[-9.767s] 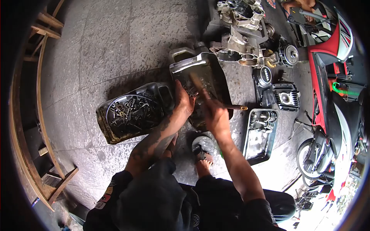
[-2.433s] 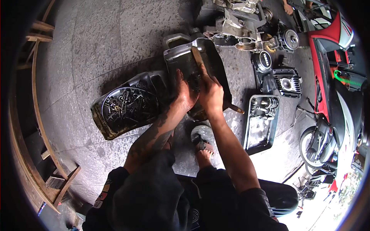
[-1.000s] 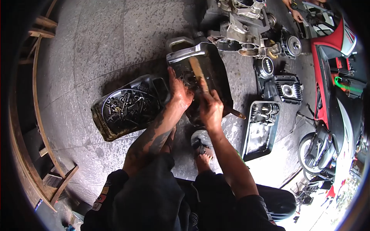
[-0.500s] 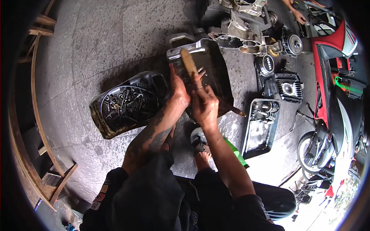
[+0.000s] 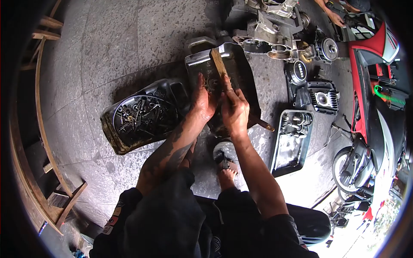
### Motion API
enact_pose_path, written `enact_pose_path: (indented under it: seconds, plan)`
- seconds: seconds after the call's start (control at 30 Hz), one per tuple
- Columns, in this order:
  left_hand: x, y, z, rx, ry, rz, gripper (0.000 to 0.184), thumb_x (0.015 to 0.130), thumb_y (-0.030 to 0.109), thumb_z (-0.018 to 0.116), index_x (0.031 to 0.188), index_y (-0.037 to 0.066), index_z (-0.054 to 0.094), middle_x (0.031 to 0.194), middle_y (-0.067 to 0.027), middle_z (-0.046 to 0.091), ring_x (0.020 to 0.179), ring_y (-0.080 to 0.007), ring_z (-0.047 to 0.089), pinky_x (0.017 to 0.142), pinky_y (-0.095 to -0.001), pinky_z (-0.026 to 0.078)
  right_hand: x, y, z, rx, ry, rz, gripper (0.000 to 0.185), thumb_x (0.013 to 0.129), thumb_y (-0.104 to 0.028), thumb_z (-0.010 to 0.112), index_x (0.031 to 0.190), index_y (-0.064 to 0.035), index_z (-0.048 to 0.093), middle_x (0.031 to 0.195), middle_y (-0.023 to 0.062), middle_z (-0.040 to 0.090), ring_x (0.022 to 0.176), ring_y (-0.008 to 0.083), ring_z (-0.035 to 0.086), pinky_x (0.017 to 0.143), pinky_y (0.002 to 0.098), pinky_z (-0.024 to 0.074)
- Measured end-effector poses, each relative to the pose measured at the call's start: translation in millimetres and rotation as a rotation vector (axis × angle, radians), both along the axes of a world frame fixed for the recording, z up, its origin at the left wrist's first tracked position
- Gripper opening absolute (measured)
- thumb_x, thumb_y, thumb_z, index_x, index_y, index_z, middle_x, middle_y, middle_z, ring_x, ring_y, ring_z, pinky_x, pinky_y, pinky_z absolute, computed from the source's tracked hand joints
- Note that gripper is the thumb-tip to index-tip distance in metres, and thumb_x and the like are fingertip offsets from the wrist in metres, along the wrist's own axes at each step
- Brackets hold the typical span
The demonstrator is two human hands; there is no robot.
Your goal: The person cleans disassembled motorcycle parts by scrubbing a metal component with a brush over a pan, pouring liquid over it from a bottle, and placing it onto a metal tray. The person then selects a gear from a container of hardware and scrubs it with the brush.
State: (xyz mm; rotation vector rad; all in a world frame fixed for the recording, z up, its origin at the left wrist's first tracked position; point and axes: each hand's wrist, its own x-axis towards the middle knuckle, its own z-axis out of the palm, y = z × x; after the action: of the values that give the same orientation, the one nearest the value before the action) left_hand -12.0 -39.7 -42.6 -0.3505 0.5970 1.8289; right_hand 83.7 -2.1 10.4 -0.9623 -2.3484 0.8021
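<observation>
My right hand (image 5: 235,111) is closed round a flat wooden stick (image 5: 218,62), which points away from me over a dark metal pan (image 5: 251,77). Beside it, my left hand (image 5: 203,101) is held over the same pan with its fingers stretched upward and its palm turned toward the right hand. Whether a small part lies between the two hands is hidden. Dark liquid and grime coat the pan. A brown handle (image 5: 264,124) sticks out past its lower right edge. To the left stands a dark tray (image 5: 112,146) full of bolts and small metal parts.
At right, a metal tray (image 5: 286,165) holds gears and shafts. Beyond it lie a finned cylinder part (image 5: 322,98), a YAMAHA cover (image 5: 297,72) and engine casings (image 5: 275,36). A red motorcycle (image 5: 359,94) stands far right. Another person's hand (image 5: 337,18) shows at upper right. A wooden frame (image 5: 38,124) stands left.
My right hand and the wooden stick have shifted slightly right, and the stick is angled differently. My left hand has moved slightly right. The other person's hand at upper right has shifted a little.
</observation>
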Motion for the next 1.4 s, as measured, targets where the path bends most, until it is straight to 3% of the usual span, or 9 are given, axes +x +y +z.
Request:
enact_pose_path:
  seconds: [0.2,0.3,0.47,0.57,0.87,0.9,1.07,1.17,1.4]
  plan:
    - [-9,1,-2,0.036,0.037,0.059,0.080,0.089,0.068,0.026,0.129,0.002,0.046,0.121,-0.0167,0.057,0.109,-0.0295,0.055,0.095,-0.0421,0.044,-15,-6,21,-0.191,0.112,-0.049,0.051,0.083,0.002,0.057,0.131,-0.0118,0.052,0.081,0.0172,0.058,0.066,0.0244,0.055,0.064,0.0324,0.0474]
    - [-10,-5,15,0.141,-0.085,-0.018,0.075,0.090,0.067,0.024,0.127,0.006,0.049,0.119,-0.0127,0.058,0.107,-0.0269,0.056,0.096,-0.0403,0.043,-11,-5,-2,-0.071,0.152,0.037,0.050,0.084,0.001,0.056,0.132,-0.0109,0.051,0.079,0.0159,0.056,0.067,0.0225,0.054,0.065,0.0331,0.0468]
    - [-4,-1,22,-0.081,-0.012,0.070,0.073,0.091,0.066,0.023,0.127,0.009,0.050,0.120,-0.0081,0.058,0.107,-0.0228,0.056,0.097,-0.0378,0.042,-8,5,-4,-0.118,0.008,-0.049,0.046,0.083,0.000,0.057,0.128,-0.0102,0.054,0.070,0.0151,0.049,0.058,0.0260,0.049,0.058,0.0350,0.0440]
    - [-7,1,5,-0.115,-0.110,-0.030,0.086,0.085,0.075,0.020,0.125,0.005,0.050,0.108,-0.0155,0.060,0.099,-0.0279,0.058,0.091,-0.0406,0.045,-3,-9,-3,-0.076,0.012,-0.009,0.051,0.083,0.000,0.058,0.130,-0.0164,0.053,0.077,0.0206,0.052,0.062,0.0350,0.056,0.060,0.0393,0.0484]
    - [3,1,4,-0.143,-0.137,0.021,0.089,0.082,0.078,0.022,0.124,0.005,0.050,0.104,-0.0182,0.060,0.093,-0.0289,0.058,0.088,-0.0419,0.047,-10,-9,1,-0.045,-0.048,-0.052,0.051,0.083,0.000,0.056,0.132,-0.0152,0.052,0.082,0.0203,0.055,0.065,0.0353,0.058,0.059,0.0396,0.0487]
    - [-1,3,-1,-0.119,-0.128,0.023,0.087,0.083,0.077,0.023,0.124,0.005,0.050,0.105,-0.0183,0.059,0.094,-0.0291,0.058,0.088,-0.0420,0.046,-9,-8,-1,-0.022,-0.044,0.001,0.051,0.079,0.004,0.058,0.129,-0.0042,0.052,0.114,0.0173,0.061,0.068,0.0275,0.055,0.069,0.0344,0.0492]
    - [-8,3,5,-0.140,-0.044,0.008,0.084,0.085,0.075,0.024,0.124,0.005,0.049,0.107,-0.0187,0.058,0.095,-0.0299,0.057,0.088,-0.0429,0.046,6,-20,4,-0.152,-0.029,-0.009,0.048,0.079,0.005,0.057,0.126,-0.0037,0.055,0.113,0.0176,0.061,0.069,0.0296,0.055,0.071,0.0335,0.0495]
    - [4,5,7,-0.142,-0.122,-0.007,0.084,0.086,0.074,0.024,0.124,0.003,0.049,0.104,-0.0183,0.059,0.094,-0.0300,0.057,0.088,-0.0432,0.046,1,-11,1,0.000,-0.018,-0.006,0.052,0.083,-0.001,0.058,0.131,-0.0200,0.052,0.080,0.0173,0.054,0.063,0.0334,0.057,0.059,0.0408,0.0481]
    - [-2,3,10,-0.156,-0.076,0.028,0.081,0.086,0.073,0.023,0.117,0.004,0.053,0.097,-0.0164,0.060,0.090,-0.0296,0.058,0.086,-0.0422,0.046,11,-19,7,-0.044,-0.055,-0.017,0.054,0.082,-0.001,0.058,0.132,-0.0201,0.051,0.078,0.0181,0.052,0.064,0.0347,0.057,0.057,0.0412,0.0480]
